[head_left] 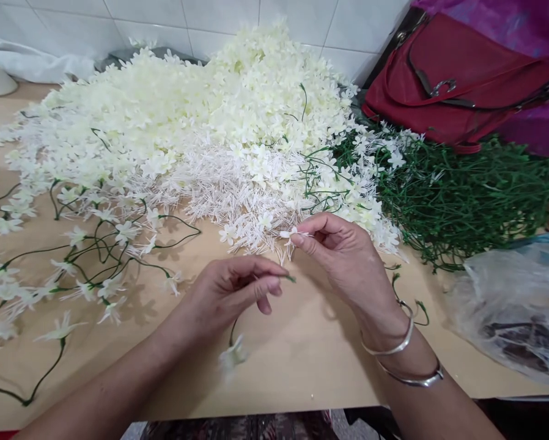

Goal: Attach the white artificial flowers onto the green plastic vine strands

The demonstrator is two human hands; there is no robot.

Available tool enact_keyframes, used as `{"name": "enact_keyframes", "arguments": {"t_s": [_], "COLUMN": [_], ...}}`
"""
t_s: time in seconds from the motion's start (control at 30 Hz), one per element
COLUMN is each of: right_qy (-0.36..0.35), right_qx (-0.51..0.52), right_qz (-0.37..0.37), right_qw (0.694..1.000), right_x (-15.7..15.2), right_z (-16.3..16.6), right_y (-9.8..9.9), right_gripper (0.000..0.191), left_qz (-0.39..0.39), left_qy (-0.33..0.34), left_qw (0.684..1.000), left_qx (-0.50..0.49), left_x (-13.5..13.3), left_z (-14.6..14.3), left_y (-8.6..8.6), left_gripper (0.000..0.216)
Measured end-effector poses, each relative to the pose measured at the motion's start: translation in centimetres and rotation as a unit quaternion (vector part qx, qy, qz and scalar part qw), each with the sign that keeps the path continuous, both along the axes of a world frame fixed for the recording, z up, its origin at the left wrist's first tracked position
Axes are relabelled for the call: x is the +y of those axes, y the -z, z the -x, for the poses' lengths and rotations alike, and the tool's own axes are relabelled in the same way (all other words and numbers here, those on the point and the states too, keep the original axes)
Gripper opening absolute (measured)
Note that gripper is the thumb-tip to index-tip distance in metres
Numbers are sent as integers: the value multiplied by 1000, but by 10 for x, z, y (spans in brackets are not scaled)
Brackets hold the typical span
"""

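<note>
Between the thumb and fingers of my left hand [231, 293] is a thin green artificial flower stem [291, 278], its tip poking out to the right. A white flower [233, 354], blurred, hangs on the stem's other end below that hand. Just to the right and higher, my right hand [343, 247] pinches a small white stamen piece [289, 233] with pale filaments. The two hands are close but apart. Behind them spreads a large heap of cream artificial flower heads [178, 104], with loose white stamens [238, 195] along its front.
Assembled flowers on green stems [100, 256] lie at the left. A pile of bare green stems [467, 195] sits at the right, below a red handbag [453, 79]. A clear plastic bag [517, 305] lies near the right edge. White tiles [224, 15] rise behind the table [302, 373].
</note>
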State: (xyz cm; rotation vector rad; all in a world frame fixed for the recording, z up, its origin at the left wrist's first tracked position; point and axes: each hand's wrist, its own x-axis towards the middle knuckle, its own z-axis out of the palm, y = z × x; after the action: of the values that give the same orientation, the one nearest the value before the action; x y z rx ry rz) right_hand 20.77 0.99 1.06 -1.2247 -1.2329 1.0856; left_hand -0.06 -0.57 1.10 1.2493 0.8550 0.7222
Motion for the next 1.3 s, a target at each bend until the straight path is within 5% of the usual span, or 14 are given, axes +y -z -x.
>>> {"name": "enact_keyframes", "arguments": {"t_s": [0.3, 0.73, 1.1, 1.3], "right_qy": [-110, -121, -63, -134], "right_qx": [196, 199, 80, 105], "right_qz": [152, 160, 100, 124], "right_qw": [963, 959, 990, 978], "right_x": [0, -2, -7, -2], "right_z": [-2, 11, 21, 15], "right_y": [-4, -1, 9, 7], "right_gripper": [19, 19, 27, 23], "left_qz": [4, 4, 23, 28], "left_qy": [-135, -138, -142, -139], "left_qw": [991, 990, 988, 988], "left_qx": [10, -21, -54, -53], "left_x": [2, 1, 4, 4], "left_z": [-1, -4, -7, -5], "left_y": [1, 1, 4, 4], "left_gripper": [18, 14, 21, 19]}}
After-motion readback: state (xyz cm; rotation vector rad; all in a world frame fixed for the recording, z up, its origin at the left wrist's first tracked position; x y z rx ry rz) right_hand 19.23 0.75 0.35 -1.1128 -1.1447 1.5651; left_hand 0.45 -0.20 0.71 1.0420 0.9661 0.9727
